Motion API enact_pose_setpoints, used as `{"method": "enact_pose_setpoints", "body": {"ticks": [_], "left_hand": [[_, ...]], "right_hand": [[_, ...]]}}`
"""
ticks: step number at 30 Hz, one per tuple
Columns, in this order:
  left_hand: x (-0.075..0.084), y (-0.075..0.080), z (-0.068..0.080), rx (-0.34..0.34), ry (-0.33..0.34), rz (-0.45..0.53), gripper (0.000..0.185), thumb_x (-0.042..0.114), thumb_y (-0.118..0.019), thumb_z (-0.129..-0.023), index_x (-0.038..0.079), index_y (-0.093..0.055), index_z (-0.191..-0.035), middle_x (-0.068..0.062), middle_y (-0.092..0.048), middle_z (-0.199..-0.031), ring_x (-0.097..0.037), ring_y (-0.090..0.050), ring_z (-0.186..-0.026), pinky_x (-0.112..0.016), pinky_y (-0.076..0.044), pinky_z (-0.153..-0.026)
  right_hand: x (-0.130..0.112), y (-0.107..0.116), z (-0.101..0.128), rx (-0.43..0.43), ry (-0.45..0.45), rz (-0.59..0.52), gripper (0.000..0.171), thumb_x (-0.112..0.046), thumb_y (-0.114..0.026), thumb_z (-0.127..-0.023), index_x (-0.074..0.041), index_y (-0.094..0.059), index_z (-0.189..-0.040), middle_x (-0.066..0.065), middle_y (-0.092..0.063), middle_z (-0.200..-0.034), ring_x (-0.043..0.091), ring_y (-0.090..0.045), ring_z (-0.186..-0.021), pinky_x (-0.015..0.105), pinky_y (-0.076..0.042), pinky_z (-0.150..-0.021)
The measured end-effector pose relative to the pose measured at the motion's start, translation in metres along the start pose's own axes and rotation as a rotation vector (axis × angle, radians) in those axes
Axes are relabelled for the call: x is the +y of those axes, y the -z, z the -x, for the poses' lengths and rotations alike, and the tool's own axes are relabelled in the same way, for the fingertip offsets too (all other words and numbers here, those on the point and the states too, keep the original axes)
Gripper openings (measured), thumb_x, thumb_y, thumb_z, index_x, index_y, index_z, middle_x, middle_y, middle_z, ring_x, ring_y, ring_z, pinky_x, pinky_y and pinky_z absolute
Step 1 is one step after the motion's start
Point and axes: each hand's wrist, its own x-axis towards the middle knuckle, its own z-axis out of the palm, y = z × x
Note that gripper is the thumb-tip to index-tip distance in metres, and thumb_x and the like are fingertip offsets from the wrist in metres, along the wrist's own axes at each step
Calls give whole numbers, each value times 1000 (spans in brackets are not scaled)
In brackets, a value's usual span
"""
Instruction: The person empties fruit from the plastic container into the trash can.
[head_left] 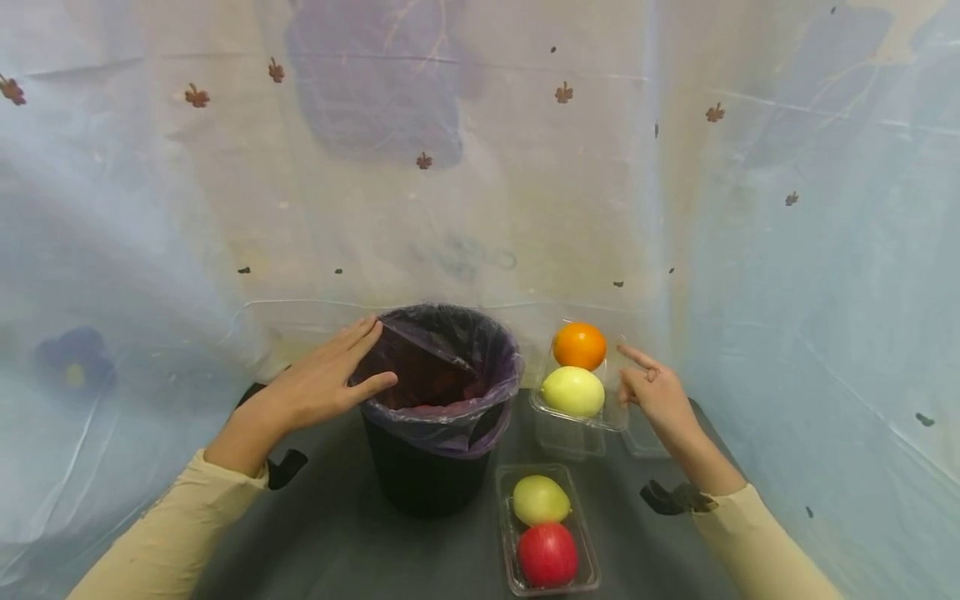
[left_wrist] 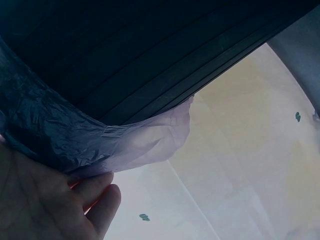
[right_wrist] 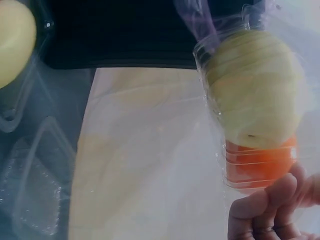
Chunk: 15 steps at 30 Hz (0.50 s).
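Bin [head_left: 438,417]: centre of the tabletop [head_left: 337,533], liner [head_left: 480,367] over its rim.
Far tray [head_left: 611,417]: right of the bin, holding two fruits, one behind the other.
Near tray [head_left: 506,533]: before the far tray, two fruits inside.
Left hand [head_left: 322,383]: on the bin's left rim.
Right hand [head_left: 656,392]: just right of the far tray.

You work on a dark grey table [head_left: 337,533] closed in by pale sheeting at its back and sides. A black bin [head_left: 431,467] lined with a purple bag [head_left: 480,367] stands near the middle. Toward the near edge, right of the bin, lies a clear tray [head_left: 581,533] with a green fruit and a red one. Behind it, toward the back right, stacked clear trays [head_left: 570,437] carry another with a yellow-green fruit and an orange.
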Motion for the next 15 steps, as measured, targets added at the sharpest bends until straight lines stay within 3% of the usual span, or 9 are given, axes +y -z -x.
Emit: {"method": "enact_pose_setpoints", "body": {"ticks": [4,15], "left_hand": [[0,1,0,-1,2,-3,98,71,-46,-106,10,-11,-174,-16,-6,-180,-42,-10,-165,-69,-16,-128],[1,1,1,3,0,12,98,71,-47,-106,10,-11,-174,-15,-5,-181,-42,-10,-165,-68,-15,-129]], "right_hand": [[-12,-3,-7,-9,27,-13,57,-19,-57,-110,-5,-43,-164,-2,-62,-65,16,-64,-66,33,-63,-75],[-47,-8,-23,0,74,-73,58,-9,-54,-106,-1,-44,-162,-5,-60,-60,12,-60,-59,25,-61,-74]]}}
